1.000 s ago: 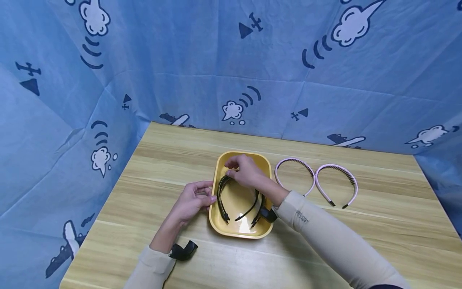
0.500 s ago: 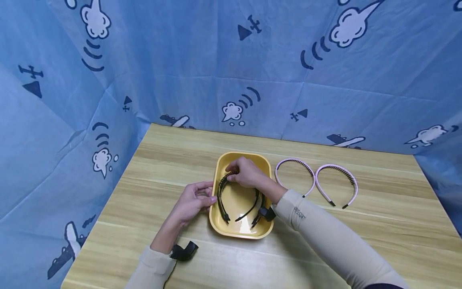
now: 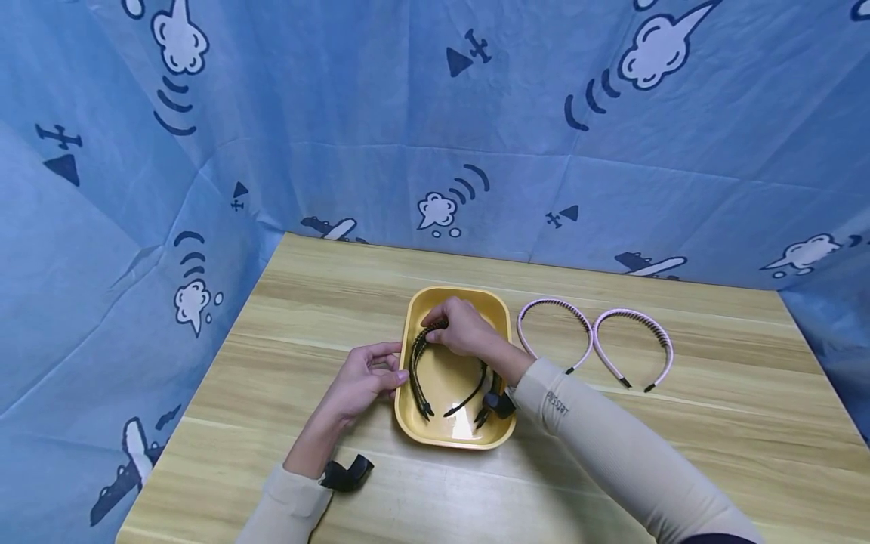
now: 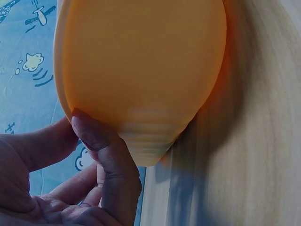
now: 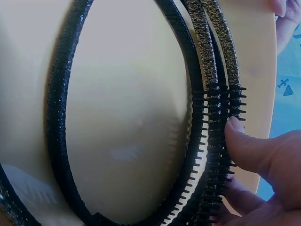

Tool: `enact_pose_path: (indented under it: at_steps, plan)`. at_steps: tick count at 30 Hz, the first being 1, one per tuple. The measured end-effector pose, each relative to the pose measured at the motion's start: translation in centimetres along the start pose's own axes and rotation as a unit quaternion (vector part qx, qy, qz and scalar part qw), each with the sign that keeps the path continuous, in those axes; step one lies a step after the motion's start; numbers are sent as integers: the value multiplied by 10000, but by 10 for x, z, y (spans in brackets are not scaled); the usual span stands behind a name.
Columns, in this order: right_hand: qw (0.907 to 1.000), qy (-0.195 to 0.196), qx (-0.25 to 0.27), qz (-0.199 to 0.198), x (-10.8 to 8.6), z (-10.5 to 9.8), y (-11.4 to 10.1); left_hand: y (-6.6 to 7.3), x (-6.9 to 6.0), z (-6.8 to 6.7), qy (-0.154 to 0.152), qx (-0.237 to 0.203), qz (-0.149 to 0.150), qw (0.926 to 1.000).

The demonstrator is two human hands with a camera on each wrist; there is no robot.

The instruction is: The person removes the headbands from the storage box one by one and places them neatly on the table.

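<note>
A yellow plastic bin (image 3: 469, 444) holds several dark headbands (image 3: 417, 374), some black and some with a glittery gold finish. My left hand (image 3: 360, 381) grips the bin's left side at the rim; in the left wrist view its thumb and a finger pinch the bin wall (image 4: 146, 61). Inside the bin, my right hand (image 3: 465, 329) pinches the arched top of a headband. The right wrist view has the thumb against the outermost toothed, glittery headband (image 5: 225, 42), beside a black headband (image 5: 59, 103). Part of the fingers is hidden behind the teeth.
Two pink headbands with dark inner teeth, a left one (image 3: 522, 332) and a right one (image 3: 669, 359), lie side by side on the wooden table (image 3: 306, 295) right of the bin. A blue printed cloth (image 3: 367, 98) hangs behind the table.
My right hand's fingertips have settled onto the top of the headband, and the right forearm has shifted slightly left. The left hand keeps its grip on the bin.
</note>
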State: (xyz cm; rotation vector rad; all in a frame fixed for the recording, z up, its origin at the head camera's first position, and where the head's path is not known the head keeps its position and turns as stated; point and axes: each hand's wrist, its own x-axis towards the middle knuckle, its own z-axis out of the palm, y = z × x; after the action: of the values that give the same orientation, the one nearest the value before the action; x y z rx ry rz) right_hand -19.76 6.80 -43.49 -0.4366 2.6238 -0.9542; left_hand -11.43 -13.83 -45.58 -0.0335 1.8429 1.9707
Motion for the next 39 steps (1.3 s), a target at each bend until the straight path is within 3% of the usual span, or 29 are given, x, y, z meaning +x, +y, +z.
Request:
enact_pose_path:
  at_steps: [16, 39]
  plan:
    - [9998, 33, 150, -145, 0, -2, 0, -2, 1, 1, -7, -109, -22, 9999]
    - [9942, -50, 29, -1078, 1, -13, 0, -3, 1, 0, -20, -62, -10, 10000]
